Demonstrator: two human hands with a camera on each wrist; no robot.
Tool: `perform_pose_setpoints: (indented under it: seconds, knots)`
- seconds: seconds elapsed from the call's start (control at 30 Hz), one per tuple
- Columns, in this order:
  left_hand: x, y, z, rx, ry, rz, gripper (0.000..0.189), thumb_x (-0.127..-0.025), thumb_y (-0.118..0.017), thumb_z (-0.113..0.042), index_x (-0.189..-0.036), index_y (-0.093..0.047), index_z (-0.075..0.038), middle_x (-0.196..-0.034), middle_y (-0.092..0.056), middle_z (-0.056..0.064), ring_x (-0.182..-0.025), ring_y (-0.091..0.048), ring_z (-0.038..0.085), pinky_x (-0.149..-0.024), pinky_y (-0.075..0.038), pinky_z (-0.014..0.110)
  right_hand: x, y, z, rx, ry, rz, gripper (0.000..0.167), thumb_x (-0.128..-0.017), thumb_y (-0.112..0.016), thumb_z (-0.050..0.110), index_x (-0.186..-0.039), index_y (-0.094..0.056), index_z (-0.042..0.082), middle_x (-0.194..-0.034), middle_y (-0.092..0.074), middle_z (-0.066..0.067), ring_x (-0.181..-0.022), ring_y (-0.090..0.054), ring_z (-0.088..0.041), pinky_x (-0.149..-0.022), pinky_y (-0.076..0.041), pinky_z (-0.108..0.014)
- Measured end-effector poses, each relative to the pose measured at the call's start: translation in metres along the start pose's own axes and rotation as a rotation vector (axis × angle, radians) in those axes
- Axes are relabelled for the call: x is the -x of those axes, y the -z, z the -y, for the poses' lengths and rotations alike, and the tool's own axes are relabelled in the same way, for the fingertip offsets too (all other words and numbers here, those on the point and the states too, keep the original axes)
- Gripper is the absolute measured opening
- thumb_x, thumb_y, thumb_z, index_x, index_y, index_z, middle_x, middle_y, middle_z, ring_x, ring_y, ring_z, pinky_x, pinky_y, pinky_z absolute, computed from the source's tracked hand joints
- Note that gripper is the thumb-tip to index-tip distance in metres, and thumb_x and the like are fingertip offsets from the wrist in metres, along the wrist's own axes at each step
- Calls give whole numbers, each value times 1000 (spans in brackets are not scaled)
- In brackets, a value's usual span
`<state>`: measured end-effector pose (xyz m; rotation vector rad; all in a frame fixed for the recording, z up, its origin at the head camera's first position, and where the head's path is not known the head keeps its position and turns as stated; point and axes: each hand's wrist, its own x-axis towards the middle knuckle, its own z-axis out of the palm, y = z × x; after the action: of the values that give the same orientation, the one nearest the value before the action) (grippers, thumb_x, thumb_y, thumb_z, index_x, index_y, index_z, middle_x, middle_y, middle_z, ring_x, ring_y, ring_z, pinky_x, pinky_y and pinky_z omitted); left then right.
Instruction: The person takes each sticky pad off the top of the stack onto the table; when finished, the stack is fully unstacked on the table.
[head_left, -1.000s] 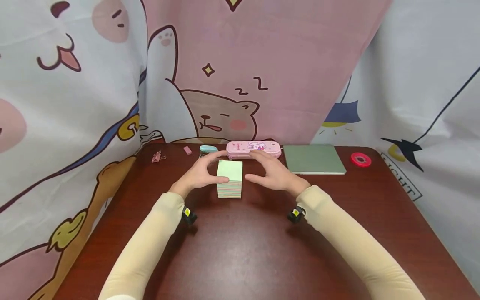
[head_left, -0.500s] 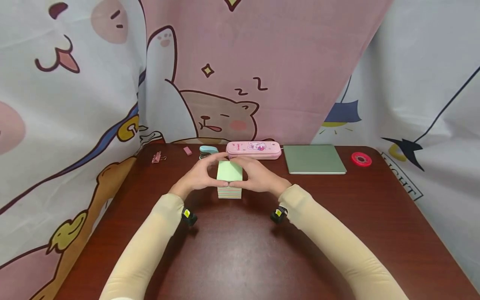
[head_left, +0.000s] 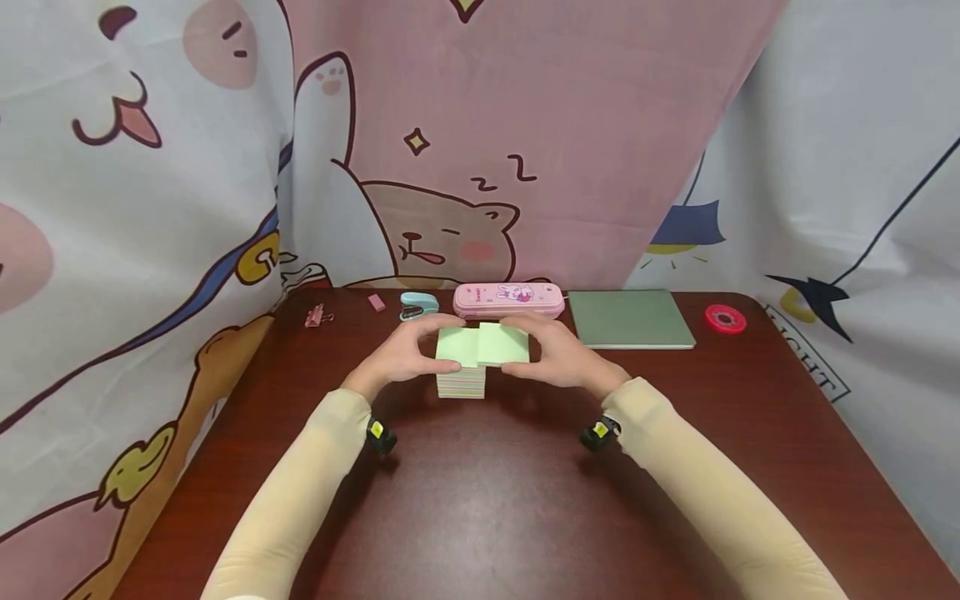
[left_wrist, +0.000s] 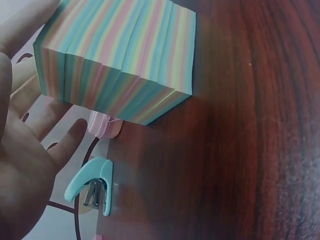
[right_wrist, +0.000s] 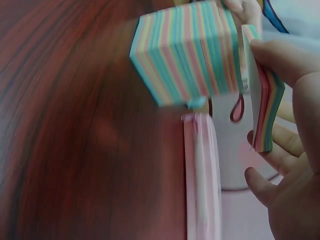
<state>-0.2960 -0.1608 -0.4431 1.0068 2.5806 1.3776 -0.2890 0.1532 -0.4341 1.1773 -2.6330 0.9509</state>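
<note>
A tall striped stack of sticky notes (head_left: 461, 384) stands on the table, light green on top. My left hand (head_left: 401, 352) holds it near its upper end, thumb on the near side and fingers at the far side. In my right hand (head_left: 562, 353) is a thin light green sticky note pad (head_left: 503, 344), pinched between thumb and fingers. The pad overlaps the stack's right half in the head view. From the right wrist, the pad (right_wrist: 265, 100) shows pink, yellow and teal layers and a gap from the stack (right_wrist: 187, 55).
Along the back of the table (head_left: 480, 500) lie a pink binder clip (head_left: 317, 317), a pink eraser (head_left: 377, 302), a teal stapler (head_left: 418, 305), a pink pencil case (head_left: 510, 301), a green notebook (head_left: 632, 319) and a red tape roll (head_left: 725, 318). Printed curtains hang behind.
My right hand has closed in on the stack's top, gripped a thin pad and moved back to the right with it. The left hand stays at the stack.
</note>
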Motion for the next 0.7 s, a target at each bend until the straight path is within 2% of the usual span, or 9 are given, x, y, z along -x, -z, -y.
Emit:
perform_pose_setpoints:
  seconds: [0.1,0.2,0.37,0.53,0.7]
  knots:
    - [0,-1,1,-28,-6,-12,69,-81,-93,-22,-142,-65,-8,-143,-66,7,-134,-57,24,-116,-43,48,14,6,-11,-17,-54,-29,75,-85,-87,33,-146,-58,1,-146,-61,-14,-136,-57,-30,-114,-44,-51]
    - [1,-3,2,-26,-6,-23,69,-81,-93,-21,-142,-65,-5,-142,-66,7,-136,-57,25,-116,-42,48,24,5,-21,-18,-85,-26,73,-85,-87,32,-145,-58,0,-143,-62,-14,-131,-59,-31,-110,-46,-53]
    - [4,-6,7,-4,11,-27,69,-81,-93,-21,-143,-65,-9,-143,-66,4,-135,-57,23,-115,-45,48,30,-7,-30,12,-84,57,73,-86,-86,35,-145,-58,1,-138,-64,-13,-126,-60,-28,-107,-49,-49]
    - [4,-7,9,14,16,-34,70,-82,-93,-21,-145,-64,-14,-145,-65,3,-138,-55,22,-119,-40,50,30,-21,-33,35,-65,133,70,-88,-85,35,-144,-59,0,-137,-64,-12,-127,-59,-26,-108,-49,-47]
    - [4,-9,11,15,18,-43,72,-82,-93,-21,-146,-62,-9,-146,-64,6,-139,-54,23,-119,-39,49,29,-31,-34,54,-56,169,69,-87,-86,31,-142,-60,0,-136,-65,-12,-127,-60,-25,-108,-49,-45]
